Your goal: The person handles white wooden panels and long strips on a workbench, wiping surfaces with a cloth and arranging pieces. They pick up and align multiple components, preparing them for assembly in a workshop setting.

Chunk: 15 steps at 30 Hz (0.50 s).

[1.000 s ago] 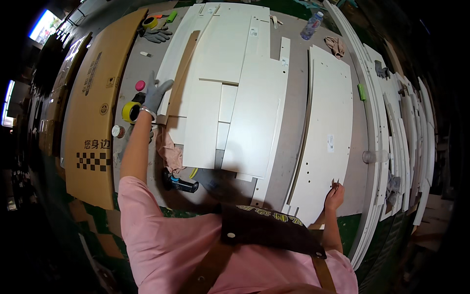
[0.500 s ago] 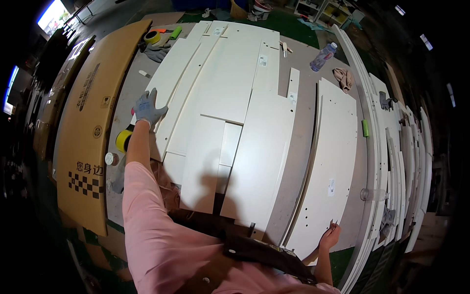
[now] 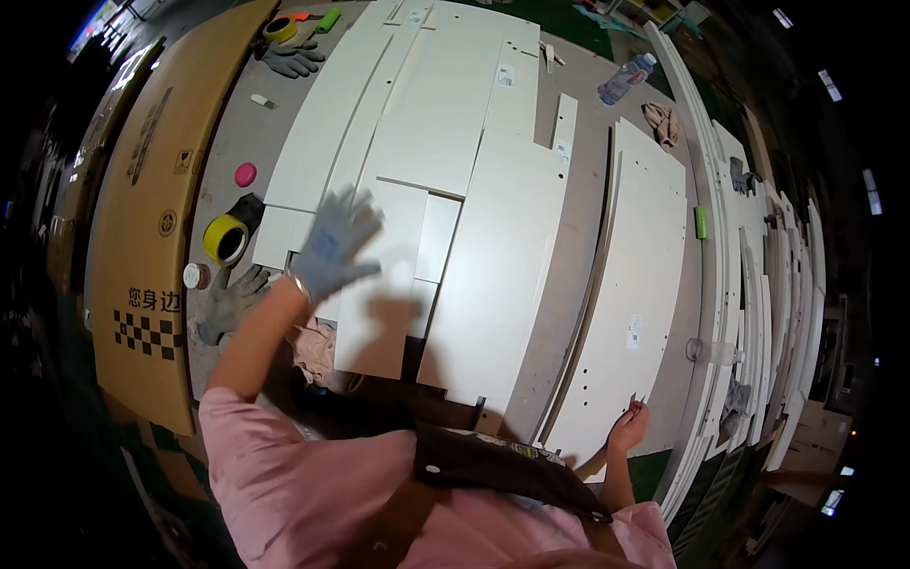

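My left hand (image 3: 336, 242), in a grey work glove, is over the left part of the white panels (image 3: 517, 256) with its fingers spread and nothing in it. Whether it touches them I cannot tell. My bare right hand (image 3: 627, 427) is at the lower right edge of a separate long white panel (image 3: 649, 247) with drilled holes. Its fingers are pinched together around a small, thin thing too fine to name. Beside my left forearm lie a grey glove (image 3: 227, 302) and a roll of yellow tape (image 3: 226, 240). A pink round thing (image 3: 245, 174) rests above the tape.
A large cardboard box (image 3: 156, 228) runs along the left. Another pair of gloves (image 3: 289, 59) lies at the far left. A plastic bottle (image 3: 626, 80) and a crumpled cloth (image 3: 662, 125) are at the far right. Long white boards (image 3: 725, 284) line the right side, near a clear jar (image 3: 709, 352).
My left hand has moved right and nearer from the left edge of the panels, uncovering the pink thing. The whole view has shifted slightly. My right hand stays by the right panel.
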Each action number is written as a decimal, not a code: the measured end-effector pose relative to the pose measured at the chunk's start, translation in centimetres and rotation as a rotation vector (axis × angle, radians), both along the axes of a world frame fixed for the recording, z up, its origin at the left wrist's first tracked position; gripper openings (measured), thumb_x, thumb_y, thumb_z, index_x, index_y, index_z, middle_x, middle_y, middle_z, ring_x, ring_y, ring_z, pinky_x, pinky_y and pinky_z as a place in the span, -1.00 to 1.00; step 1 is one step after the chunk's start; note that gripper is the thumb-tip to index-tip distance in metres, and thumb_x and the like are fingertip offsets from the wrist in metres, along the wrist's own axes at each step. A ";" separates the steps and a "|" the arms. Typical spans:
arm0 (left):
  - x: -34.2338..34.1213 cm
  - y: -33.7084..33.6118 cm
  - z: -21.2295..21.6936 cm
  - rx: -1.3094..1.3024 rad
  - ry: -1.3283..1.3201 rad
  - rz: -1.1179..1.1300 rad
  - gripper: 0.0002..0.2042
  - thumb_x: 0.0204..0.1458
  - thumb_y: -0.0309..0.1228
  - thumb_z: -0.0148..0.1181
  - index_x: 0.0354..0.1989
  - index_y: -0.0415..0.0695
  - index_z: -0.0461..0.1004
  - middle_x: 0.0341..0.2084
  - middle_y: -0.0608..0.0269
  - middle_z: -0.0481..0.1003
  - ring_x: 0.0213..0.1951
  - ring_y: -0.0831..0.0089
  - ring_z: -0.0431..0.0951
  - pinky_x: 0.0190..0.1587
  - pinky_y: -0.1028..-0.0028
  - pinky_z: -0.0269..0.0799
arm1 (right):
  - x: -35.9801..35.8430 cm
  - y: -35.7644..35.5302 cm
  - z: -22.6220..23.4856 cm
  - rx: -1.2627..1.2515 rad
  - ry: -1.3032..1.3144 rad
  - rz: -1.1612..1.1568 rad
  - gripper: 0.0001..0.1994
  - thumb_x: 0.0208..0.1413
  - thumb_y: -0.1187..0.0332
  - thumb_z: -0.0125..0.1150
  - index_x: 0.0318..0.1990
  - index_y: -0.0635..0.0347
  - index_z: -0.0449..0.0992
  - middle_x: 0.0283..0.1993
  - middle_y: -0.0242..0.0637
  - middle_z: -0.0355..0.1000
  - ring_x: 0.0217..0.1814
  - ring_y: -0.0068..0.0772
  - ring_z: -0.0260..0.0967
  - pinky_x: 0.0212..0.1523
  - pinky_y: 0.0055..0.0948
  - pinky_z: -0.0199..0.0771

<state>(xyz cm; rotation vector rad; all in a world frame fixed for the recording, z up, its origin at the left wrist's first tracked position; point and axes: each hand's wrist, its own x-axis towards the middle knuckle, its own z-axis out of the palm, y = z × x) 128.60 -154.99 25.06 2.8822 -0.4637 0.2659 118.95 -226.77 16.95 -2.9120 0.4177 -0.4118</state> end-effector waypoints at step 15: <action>-13.3 -5.5 -1.9 0.250 0.295 -0.243 -0.29 -0.15 -0.06 0.34 0.27 0.17 0.29 0.27 0.14 0.25 0.30 0.04 0.18 0.33 -0.09 -0.01 | 0.6 0.5 0.3 0.060 -0.046 0.029 -0.77 0.11 0.46 0.00 -0.08 0.20 0.44 -0.10 -0.18 0.47 -0.07 -0.03 0.45 -0.11 -0.16 0.46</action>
